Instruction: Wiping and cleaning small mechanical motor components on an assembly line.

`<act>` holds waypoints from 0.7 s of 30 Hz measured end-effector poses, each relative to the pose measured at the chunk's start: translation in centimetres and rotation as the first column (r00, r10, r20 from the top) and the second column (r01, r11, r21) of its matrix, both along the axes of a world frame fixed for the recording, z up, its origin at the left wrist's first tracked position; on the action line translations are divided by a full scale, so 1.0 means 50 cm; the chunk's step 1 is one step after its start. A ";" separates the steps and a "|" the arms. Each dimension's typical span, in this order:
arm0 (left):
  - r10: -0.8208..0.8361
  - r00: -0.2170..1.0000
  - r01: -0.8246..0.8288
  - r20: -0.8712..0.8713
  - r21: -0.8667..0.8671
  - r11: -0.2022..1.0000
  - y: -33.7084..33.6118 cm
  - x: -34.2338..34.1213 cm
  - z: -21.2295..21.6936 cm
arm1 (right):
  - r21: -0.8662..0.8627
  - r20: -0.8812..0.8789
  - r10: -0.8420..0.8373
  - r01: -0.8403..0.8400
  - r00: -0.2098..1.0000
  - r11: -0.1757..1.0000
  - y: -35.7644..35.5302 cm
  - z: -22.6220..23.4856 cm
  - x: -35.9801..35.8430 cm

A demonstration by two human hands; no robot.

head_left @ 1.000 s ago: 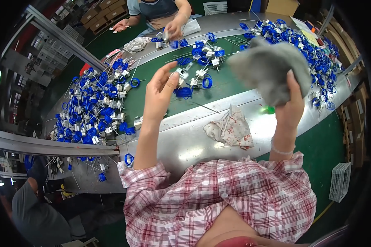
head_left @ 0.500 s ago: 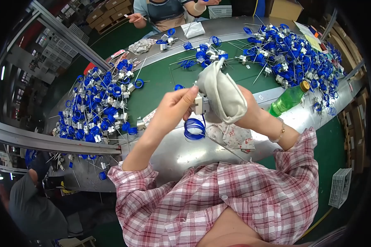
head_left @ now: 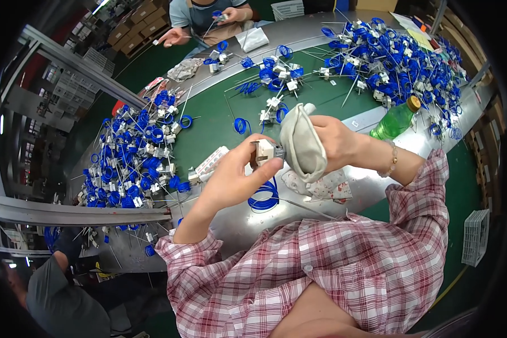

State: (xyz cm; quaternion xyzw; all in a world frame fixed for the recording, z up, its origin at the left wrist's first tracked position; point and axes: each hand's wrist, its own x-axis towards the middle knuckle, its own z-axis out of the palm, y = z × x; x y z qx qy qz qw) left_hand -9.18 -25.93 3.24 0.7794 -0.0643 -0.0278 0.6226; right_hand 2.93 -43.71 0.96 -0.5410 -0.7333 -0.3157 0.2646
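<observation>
My left hand (head_left: 235, 174) pinches a small white connector block (head_left: 263, 152) whose blue wire coil (head_left: 264, 195) hangs below it over the metal table edge. My right hand (head_left: 337, 141) grips a grey cloth (head_left: 302, 141) pressed against the right side of that block. Both hands are raised above the green work mat (head_left: 219, 121), close to my chest. My sleeves are red and white plaid.
A heap of blue coiled parts (head_left: 138, 160) lies at the left, another heap (head_left: 394, 62) at the far right. A green bottle (head_left: 395, 119) stands right of my hands, a patterned rag (head_left: 321, 185) beneath them. Another person's hands (head_left: 177, 36) work across the table.
Both hands came down from high over the mat and closed together. The left hand now holds a white block with a blue coil, and the cloth has met it.
</observation>
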 end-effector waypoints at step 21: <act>0.193 0.925 -0.193 0.329 -0.033 0.981 0.020 -0.067 0.043 | -0.048 -0.447 -0.310 0.323 0.839 0.945 -0.041 0.070 0.029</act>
